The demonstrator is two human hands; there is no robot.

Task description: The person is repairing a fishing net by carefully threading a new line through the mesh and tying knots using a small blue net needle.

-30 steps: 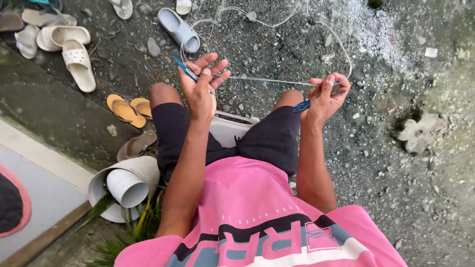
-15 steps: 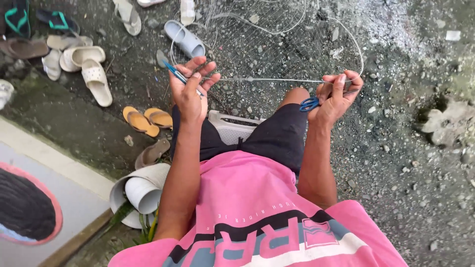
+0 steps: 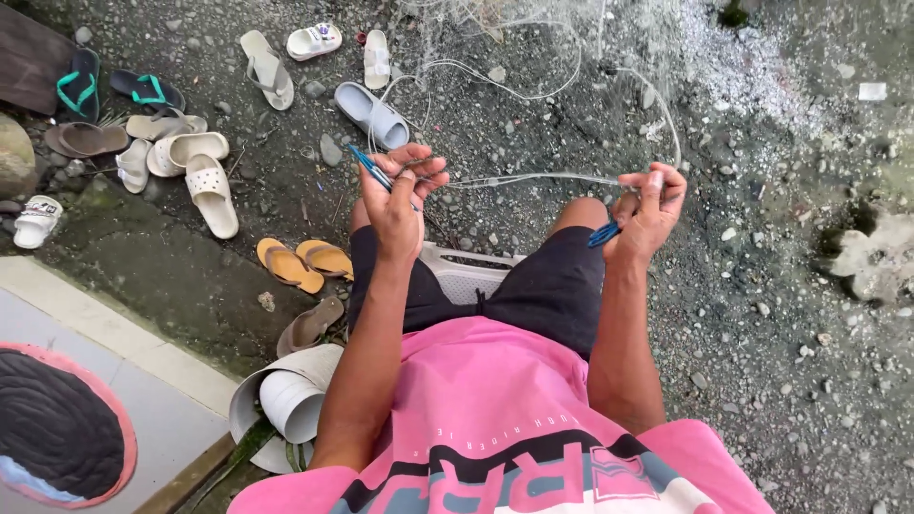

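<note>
Cord (image 3: 533,178), thin and whitish, runs taut between both raised hands above gravel ground (image 3: 781,314). Left hand (image 3: 398,195) pinches one end, its grip also closed on a blue tool (image 3: 369,168). Right hand (image 3: 647,211) clamps the other end, a blue piece (image 3: 604,233) beneath it. Sandals (image 3: 295,262) lie to the left.

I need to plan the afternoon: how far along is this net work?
Done: cannot tell. In hand: the left hand holds a blue tool, the right hand pinches a taut white line. Left: loose line and a heap of net lie ahead on the gravel.
</note>
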